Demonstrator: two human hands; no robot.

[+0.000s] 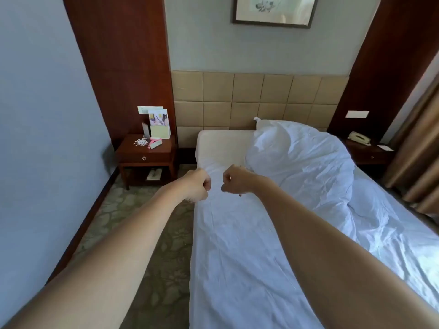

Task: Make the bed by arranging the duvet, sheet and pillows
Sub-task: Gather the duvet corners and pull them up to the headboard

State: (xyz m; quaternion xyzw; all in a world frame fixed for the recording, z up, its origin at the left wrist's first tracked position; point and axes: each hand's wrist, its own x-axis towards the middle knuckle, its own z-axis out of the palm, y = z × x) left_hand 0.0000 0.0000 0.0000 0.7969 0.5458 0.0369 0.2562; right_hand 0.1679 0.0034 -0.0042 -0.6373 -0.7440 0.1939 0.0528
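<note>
A white sheet [237, 245] covers the near and middle part of the bed. Its far left edge stops short of the head end, where bare cream mattress [221, 144] shows. My left hand [198, 185] grips the sheet's edge at the bed's left side, fingers closed. My right hand [234, 179] is closed on the sheet close beside it. A crumpled white duvet [308, 167] is heaped on the right half of the bed, up to the headboard. A pillow corner [257, 119] pokes out at its far end.
A wooden nightstand [146, 154] with cards and small items stands left of the bed. A second nightstand with a phone [358, 138] is on the right, next to brown curtains [418, 162]. Patterned carpet [147, 233] runs between bed and left wall. A padded headboard [256, 100] is behind.
</note>
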